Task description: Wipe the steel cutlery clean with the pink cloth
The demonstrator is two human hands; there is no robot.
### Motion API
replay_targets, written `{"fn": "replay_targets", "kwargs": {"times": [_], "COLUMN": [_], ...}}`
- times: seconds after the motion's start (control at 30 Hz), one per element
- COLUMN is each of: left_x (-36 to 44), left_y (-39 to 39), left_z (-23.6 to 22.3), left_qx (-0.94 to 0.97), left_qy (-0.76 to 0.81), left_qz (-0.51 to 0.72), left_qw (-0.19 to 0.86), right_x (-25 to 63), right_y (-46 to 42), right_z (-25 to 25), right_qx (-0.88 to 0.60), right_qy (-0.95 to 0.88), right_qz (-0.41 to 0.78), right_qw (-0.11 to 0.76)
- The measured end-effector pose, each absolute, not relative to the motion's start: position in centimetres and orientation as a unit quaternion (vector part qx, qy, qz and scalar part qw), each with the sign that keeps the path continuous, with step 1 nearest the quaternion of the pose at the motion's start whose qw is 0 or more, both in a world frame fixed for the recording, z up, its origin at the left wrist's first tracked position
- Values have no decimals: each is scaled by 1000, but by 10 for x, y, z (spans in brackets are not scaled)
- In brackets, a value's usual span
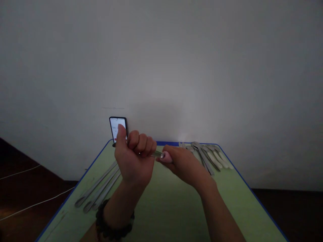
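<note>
My left hand (137, 158) is closed in a fist, thumb up, above the green table (166, 208). A short length of shiny metal utensil (157, 154) shows between this fist and my right hand (184, 163). The right fingers are closed around a pale pinkish piece (167, 157) at the utensil's right side. Whether that piece is a handle or something wrapped round it, I cannot tell. Both ends of the utensil are hidden in my hands, so its kind does not show.
Several long-handled metal spoons (94, 186) lie at the left. More cutlery (208, 154), some with white handles, is grouped at the back right. A lit phone (114, 129) leans on the wall (161, 67) at the back left. Blue edging (259, 201) borders the table.
</note>
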State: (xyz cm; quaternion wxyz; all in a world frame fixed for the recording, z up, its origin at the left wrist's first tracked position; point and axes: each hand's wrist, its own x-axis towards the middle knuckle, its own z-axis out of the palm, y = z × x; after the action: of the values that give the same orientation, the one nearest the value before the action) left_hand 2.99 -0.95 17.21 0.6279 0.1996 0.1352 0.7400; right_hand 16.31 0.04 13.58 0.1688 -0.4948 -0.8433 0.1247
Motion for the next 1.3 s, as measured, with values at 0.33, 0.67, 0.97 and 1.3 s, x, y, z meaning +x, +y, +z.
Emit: {"fn": "replay_targets", "kwargs": {"times": [0.33, 0.67, 0.97, 1.3], "left_x": [12, 24, 40, 16], "left_y": [-3, 2, 1, 11], "left_z": [173, 162, 157, 164], "left_qx": [207, 183, 192, 408], "left_qy": [121, 117, 122, 150], "left_qz": [760, 759, 719, 642], "left_qw": [604, 613, 657, 631], "right_x": [195, 177, 179, 209], "right_y": [12, 7, 10, 4], "right_z": [138, 136, 131, 150], "right_qx": [-519, -546, -496, -514], "right_qy": [-823, -823, -848, -801], "right_qz": [159, 87, 126, 266], "right_qw": [167, 131, 139, 153]}}
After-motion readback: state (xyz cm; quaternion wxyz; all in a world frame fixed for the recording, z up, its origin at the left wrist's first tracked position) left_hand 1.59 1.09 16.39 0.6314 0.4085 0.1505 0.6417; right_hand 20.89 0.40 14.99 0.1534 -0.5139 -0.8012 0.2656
